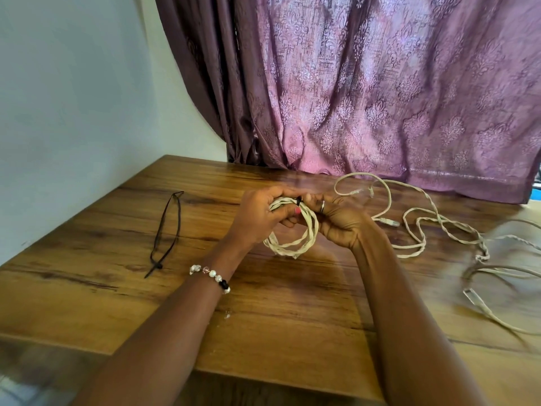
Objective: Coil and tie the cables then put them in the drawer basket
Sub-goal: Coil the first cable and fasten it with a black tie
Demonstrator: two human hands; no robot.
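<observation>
A coiled white cable hangs in a loop between both hands above the middle of the wooden table. My left hand grips the coil's top from the left. My right hand pinches the top from the right, at a small black tie wrapped round the coil. Loose white cables lie spread over the table to the right, one with a plug end. No drawer basket is in view.
Black zip ties lie on the table to the left. A purple patterned curtain hangs behind the table and drapes onto its far edge. A pale wall stands at the left.
</observation>
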